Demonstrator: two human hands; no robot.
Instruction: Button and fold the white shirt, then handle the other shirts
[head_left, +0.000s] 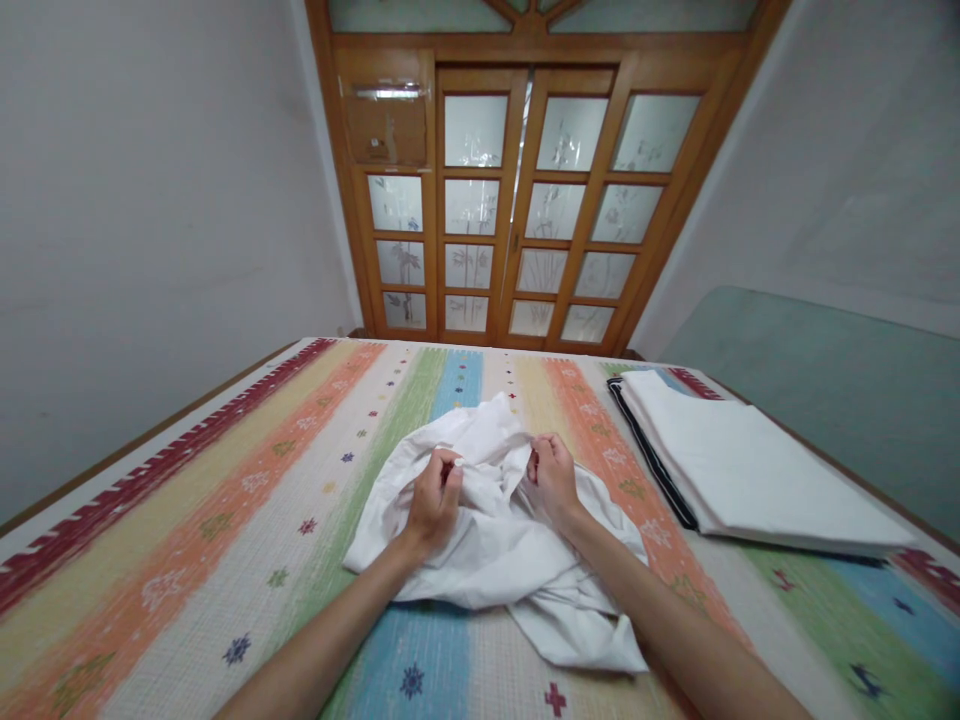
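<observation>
A crumpled white cloth (487, 555) lies bunched on the striped cover in front of me, its folds loose and uneven. I cannot make out whether it is a garment or a sheet. My left hand (436, 500) is closed on the cloth at its left-middle part, with a bit of fabric pinched between thumb and fingers. On the right side, my right hand (553, 475) grips a raised fold, its fingers curled in. One twisted end of the cloth trails toward me below my right wrist.
A stack of folded white cloth (757, 465) with a black edge lies at the right. Beneath everything spreads a colourful striped cover (300, 530). Past its far edge stand wooden doors (480, 200) with glass panes. A pale green board (817, 370) rises along the right side.
</observation>
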